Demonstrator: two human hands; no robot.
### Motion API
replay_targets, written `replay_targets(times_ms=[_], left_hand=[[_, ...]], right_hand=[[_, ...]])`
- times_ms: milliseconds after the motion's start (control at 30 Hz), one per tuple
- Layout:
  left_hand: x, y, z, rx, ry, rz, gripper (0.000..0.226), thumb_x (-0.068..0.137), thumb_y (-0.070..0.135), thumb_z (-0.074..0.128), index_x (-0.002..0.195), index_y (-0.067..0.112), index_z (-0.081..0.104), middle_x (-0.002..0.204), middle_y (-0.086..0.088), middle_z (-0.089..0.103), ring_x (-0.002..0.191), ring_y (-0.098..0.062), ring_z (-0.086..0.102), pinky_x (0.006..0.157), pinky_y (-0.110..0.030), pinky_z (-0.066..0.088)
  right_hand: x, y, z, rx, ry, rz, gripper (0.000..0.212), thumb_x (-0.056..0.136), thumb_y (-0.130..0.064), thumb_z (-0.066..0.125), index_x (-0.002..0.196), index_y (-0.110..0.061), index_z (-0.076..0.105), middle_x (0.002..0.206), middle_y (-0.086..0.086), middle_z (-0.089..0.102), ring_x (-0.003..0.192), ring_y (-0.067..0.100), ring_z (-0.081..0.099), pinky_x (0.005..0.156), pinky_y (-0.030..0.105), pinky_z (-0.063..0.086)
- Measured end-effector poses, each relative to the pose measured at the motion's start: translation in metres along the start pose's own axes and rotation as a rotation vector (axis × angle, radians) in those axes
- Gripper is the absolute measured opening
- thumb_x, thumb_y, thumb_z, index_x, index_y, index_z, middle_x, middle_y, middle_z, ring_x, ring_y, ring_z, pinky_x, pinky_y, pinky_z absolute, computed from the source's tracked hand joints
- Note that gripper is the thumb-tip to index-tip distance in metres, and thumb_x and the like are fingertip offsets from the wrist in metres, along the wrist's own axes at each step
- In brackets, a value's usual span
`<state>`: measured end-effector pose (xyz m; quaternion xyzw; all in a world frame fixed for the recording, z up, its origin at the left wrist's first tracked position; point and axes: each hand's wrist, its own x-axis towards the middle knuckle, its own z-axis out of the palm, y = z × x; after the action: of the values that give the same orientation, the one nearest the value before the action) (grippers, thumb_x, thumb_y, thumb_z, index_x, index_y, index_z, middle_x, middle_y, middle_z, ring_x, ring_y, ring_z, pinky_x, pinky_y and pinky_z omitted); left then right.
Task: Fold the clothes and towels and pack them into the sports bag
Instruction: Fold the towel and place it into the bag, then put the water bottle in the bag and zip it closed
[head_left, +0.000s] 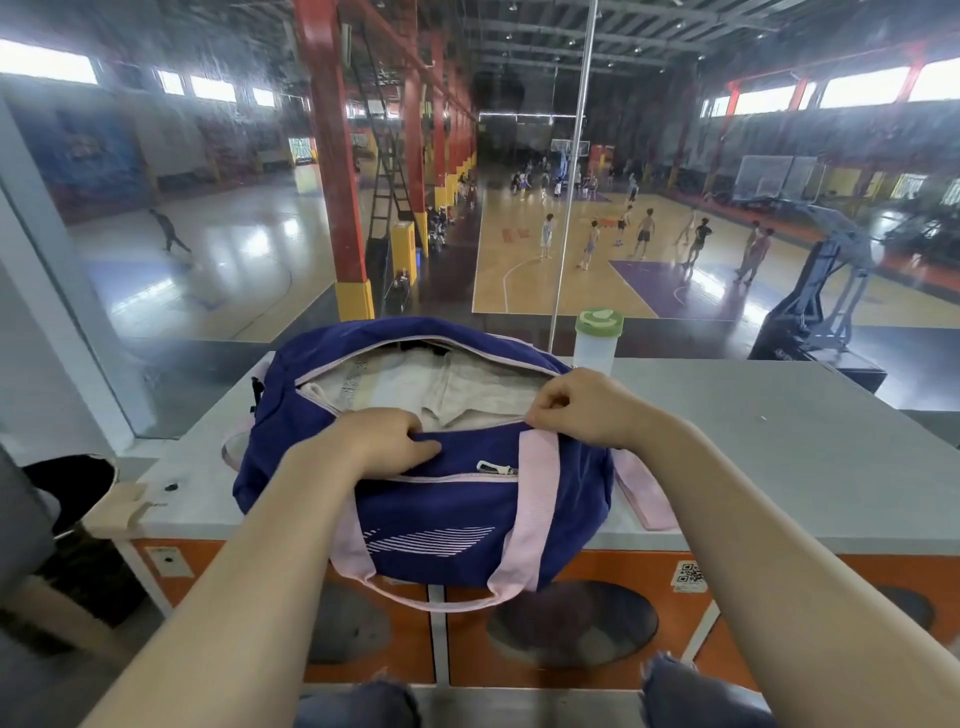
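A navy sports bag (447, 514) with pink straps lies on the grey counter (810, 447), its top zipper open. Folded pale grey and white clothes (415, 389) fill the inside. My left hand (387, 439) grips the near edge of the opening, fingers curled over the navy fabric. At the right end of the opening my right hand (579, 402) pinches the bag's edge by the zipper, just above a pink strap (530, 499). A small white zipper pull (493, 466) sits on the front pocket.
A translucent bottle with a green lid (597, 338) stands on the counter just behind the bag's right end. A glass wall rises behind the counter, with a basketball hall below. A dark stool (67, 488) is at the left. Orange cabinet fronts (571, 623) face me below the counter.
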<state>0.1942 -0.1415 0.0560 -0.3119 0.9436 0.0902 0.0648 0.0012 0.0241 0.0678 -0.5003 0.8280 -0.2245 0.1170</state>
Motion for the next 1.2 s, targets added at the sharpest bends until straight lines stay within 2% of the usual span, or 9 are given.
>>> replay_targets(times_ms=[167, 333, 467, 567, 667, 767, 867, 933, 1200], left_hand=[[-0.018, -0.013, -0.028, -0.306, 0.259, 0.127, 0.009, 0.090, 0.033, 0.060, 0.084, 0.025, 0.060, 0.086, 0.008, 0.063, 0.084, -0.013, 0.059, 0.067, -0.029, 0.040], [0.001, 0.004, -0.042, -0.495, 0.548, 0.248, 0.010, 0.089, 0.021, 0.058, 0.090, 0.031, 0.060, 0.096, 0.012, 0.061, 0.091, -0.009, 0.058, 0.081, -0.030, 0.047], [0.029, 0.015, -0.045, -0.317, 0.825, 0.208, 0.020, 0.087, 0.017, 0.060, 0.104, 0.026, 0.060, 0.115, 0.005, 0.058, 0.116, -0.019, 0.048, 0.100, -0.037, 0.036], [0.045, 0.013, -0.038, -0.141, 0.762, 0.166, 0.041, 0.084, 0.015, 0.060, 0.122, 0.027, 0.055, 0.132, 0.004, 0.052, 0.130, -0.021, 0.038, 0.109, -0.041, 0.026], [0.056, 0.003, -0.030, -0.072, 0.631, 0.142, 0.054, 0.081, 0.014, 0.058, 0.132, 0.030, 0.048, 0.139, 0.006, 0.048, 0.134, -0.019, 0.033, 0.112, -0.042, 0.020], [0.062, -0.007, -0.021, -0.076, 0.598, 0.096, 0.061, 0.080, 0.011, 0.058, 0.136, 0.031, 0.044, 0.140, 0.006, 0.048, 0.135, -0.019, 0.034, 0.115, -0.042, 0.015], [0.065, -0.015, -0.013, -0.090, 0.686, 0.069, 0.057, 0.082, 0.011, 0.061, 0.134, 0.029, 0.048, 0.136, 0.004, 0.053, 0.132, -0.020, 0.040, 0.118, -0.044, 0.016], [0.067, -0.018, -0.008, -0.087, 0.765, 0.045, 0.052, 0.083, 0.012, 0.063, 0.131, 0.027, 0.052, 0.132, 0.002, 0.056, 0.129, -0.022, 0.043, 0.117, -0.044, 0.018], [0.075, -0.037, 0.003, -0.101, 0.873, -0.070, 0.044, 0.086, 0.020, 0.066, 0.129, 0.021, 0.056, 0.127, -0.004, 0.062, 0.119, -0.031, 0.051, 0.101, -0.048, 0.033]], right_hand=[[-0.009, -0.003, -0.013, 0.386, 0.047, -0.075, 0.016, 0.091, -0.018, 0.063, 0.085, -0.010, 0.076, 0.087, -0.001, 0.072, 0.081, 0.008, 0.063, 0.078, 0.020, 0.051], [0.024, 0.010, -0.005, 0.556, 0.431, 0.060, 0.014, 0.091, -0.011, 0.058, 0.085, -0.005, 0.070, 0.061, -0.002, 0.058, 0.046, 0.000, 0.047, 0.057, 0.020, 0.042], [0.056, 0.030, -0.009, 0.431, 0.516, 0.094, 0.015, 0.088, -0.009, 0.055, 0.088, -0.016, 0.069, 0.073, -0.007, 0.062, 0.063, 0.008, 0.054, 0.067, 0.022, 0.046], [0.077, 0.047, -0.019, 0.164, 0.501, 0.108, 0.015, 0.088, -0.009, 0.052, 0.095, -0.016, 0.063, 0.089, -0.001, 0.063, 0.077, 0.015, 0.056, 0.069, 0.023, 0.043], [0.098, 0.063, -0.032, -0.091, 0.619, 0.140, 0.010, 0.089, -0.019, 0.053, 0.099, -0.018, 0.057, 0.104, 0.005, 0.062, 0.094, 0.026, 0.057, 0.084, 0.038, 0.049], [0.114, 0.074, -0.040, -0.258, 0.648, 0.270, 0.041, 0.088, -0.035, 0.057, 0.124, -0.016, 0.051, 0.126, 0.010, 0.052, 0.120, 0.031, 0.047, 0.102, 0.044, 0.038], [0.129, 0.085, -0.037, -0.164, 0.498, 0.410, 0.076, 0.083, -0.052, 0.062, 0.144, -0.018, 0.033, 0.142, 0.014, 0.041, 0.131, 0.037, 0.038, 0.106, 0.046, 0.036], [0.137, 0.092, -0.031, -0.084, 0.448, 0.448, 0.085, 0.080, -0.055, 0.065, 0.147, -0.019, 0.027, 0.145, 0.015, 0.039, 0.131, 0.037, 0.039, 0.105, 0.047, 0.040], [0.139, 0.101, -0.010, -0.042, 0.532, 0.395, 0.066, 0.089, -0.040, 0.060, 0.143, -0.015, 0.030, 0.133, 0.018, 0.044, 0.117, 0.040, 0.052, 0.095, 0.044, 0.046]])
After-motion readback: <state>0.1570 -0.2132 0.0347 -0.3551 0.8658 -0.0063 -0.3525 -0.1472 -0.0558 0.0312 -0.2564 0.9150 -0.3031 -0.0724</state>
